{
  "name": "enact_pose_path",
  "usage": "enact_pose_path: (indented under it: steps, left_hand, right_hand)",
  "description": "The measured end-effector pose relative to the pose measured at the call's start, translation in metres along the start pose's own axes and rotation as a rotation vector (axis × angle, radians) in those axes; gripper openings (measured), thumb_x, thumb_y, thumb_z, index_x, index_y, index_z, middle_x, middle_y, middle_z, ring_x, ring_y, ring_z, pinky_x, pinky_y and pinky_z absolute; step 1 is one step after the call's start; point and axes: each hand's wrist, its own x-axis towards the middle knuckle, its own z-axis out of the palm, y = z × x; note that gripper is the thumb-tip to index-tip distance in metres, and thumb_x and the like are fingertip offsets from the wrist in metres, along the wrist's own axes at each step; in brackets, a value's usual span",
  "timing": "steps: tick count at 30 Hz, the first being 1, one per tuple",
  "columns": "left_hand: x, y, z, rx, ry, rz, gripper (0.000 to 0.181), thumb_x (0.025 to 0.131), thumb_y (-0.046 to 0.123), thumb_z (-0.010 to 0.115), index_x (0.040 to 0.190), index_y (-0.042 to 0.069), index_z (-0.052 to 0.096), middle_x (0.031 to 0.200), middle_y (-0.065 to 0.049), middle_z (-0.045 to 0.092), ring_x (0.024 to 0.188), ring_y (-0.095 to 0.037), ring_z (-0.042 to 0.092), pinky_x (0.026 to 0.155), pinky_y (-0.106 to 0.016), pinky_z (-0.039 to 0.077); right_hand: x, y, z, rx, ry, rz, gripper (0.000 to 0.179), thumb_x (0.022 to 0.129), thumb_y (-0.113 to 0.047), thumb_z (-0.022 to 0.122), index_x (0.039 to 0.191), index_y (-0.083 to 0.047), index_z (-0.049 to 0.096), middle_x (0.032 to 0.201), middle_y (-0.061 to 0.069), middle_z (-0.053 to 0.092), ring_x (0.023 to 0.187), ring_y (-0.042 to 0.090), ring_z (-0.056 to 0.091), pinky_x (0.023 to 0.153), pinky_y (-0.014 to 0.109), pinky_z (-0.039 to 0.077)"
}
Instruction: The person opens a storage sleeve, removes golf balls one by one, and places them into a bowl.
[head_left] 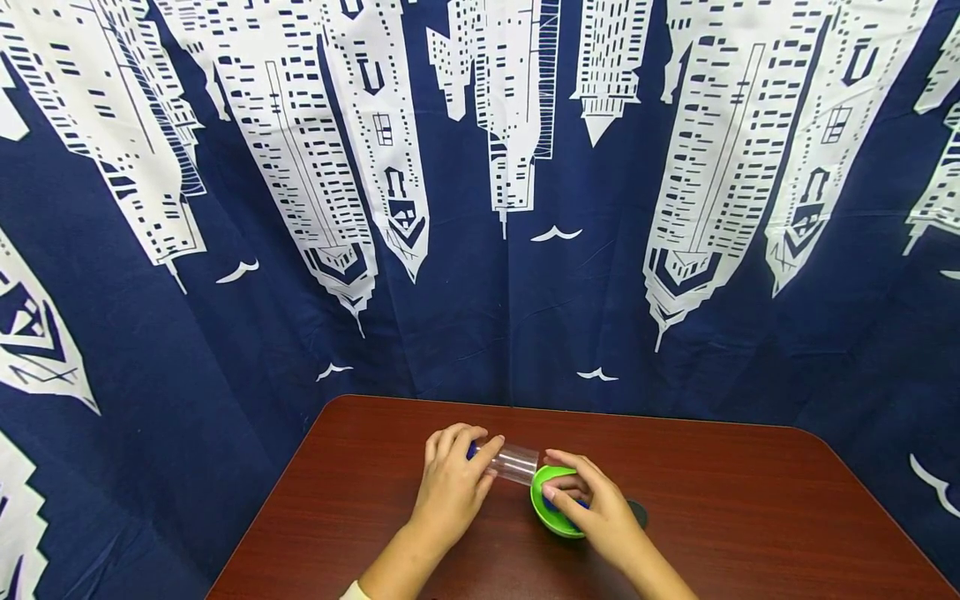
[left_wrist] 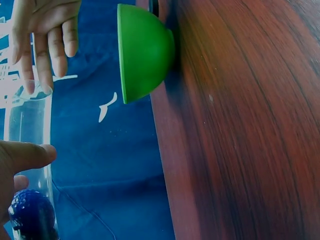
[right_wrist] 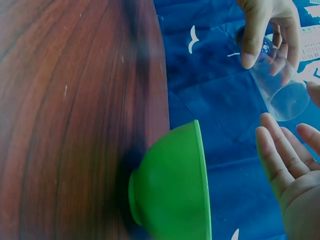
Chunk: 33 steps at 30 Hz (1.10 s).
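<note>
My left hand (head_left: 453,479) grips a clear cylindrical container (head_left: 517,463), tipped on its side with its open end toward my right hand. A dark blue textured ball (left_wrist: 32,212) lies inside at the far end, by the left fingers. Below the container's mouth stands a green bowl (right_wrist: 172,185), upright on the table. My right hand (head_left: 603,508) hovers over the bowl, fingers spread loosely, its fingertips close to the container's rim. Something blue (head_left: 582,503) shows inside the bowl, mostly hidden by the right hand.
A dark round object (head_left: 637,512) lies on the table just right of the bowl, partly behind the right hand. The reddish-brown wooden table (head_left: 360,500) ends at a blue curtain (head_left: 480,333) printed with white buildings and birds.
</note>
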Motion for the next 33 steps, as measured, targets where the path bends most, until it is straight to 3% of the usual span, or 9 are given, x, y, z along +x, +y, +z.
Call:
enact_pose_path:
  steps: [9,15,21,33]
  left_hand:
    - [0.0013,0.0006,-0.0028,0.054,-0.015,0.06,0.057,0.073,0.02,0.092,0.124,0.028,0.069,0.123,-0.001,0.063,0.119,-0.023,0.053,0.1,-0.048,0.041]
    - [0.0018,0.0019,-0.0038,0.073,-0.035,0.072,0.061,0.071,0.018,0.092,0.126,0.028,0.068,0.124,0.0,0.062,0.121,-0.023,0.052,0.102,-0.049,0.041]
    - [0.0028,0.0042,-0.0025,0.037,-0.015,0.07,0.06,0.071,0.017,0.092,0.125,0.027,0.069,0.122,0.0,0.063,0.119,-0.024,0.053,0.101,-0.048,0.041]
    - [0.0035,0.0066,-0.004,0.041,-0.013,0.072,0.059,0.071,0.018,0.092,0.125,0.028,0.069,0.123,0.0,0.062,0.12,-0.024,0.053,0.101,-0.047,0.04]
  right_hand:
    - [-0.0019,-0.0028,0.0045,0.072,-0.02,0.116,0.045,0.096,-0.014,0.068,0.139,-0.014,0.054,0.136,0.019,0.062,0.105,0.01,0.072,0.085,0.021,0.059]
    - [-0.0031,-0.0038,0.0079,0.102,0.007,0.157,0.046,0.094,-0.012,0.071,0.137,-0.011,0.056,0.136,0.02,0.061,0.103,0.009,0.072,0.084,0.02,0.059]
    - [-0.0035,-0.005,0.0094,0.125,0.042,0.159,0.042,0.094,-0.009,0.071,0.133,-0.001,0.057,0.125,0.026,0.062,0.097,0.015,0.074,0.08,0.022,0.06]
    - [-0.0023,-0.0068,0.0098,0.128,0.074,0.203,0.041,0.092,-0.01,0.073,0.13,-0.001,0.059,0.123,0.024,0.062,0.093,0.016,0.074,0.08,0.02,0.059]
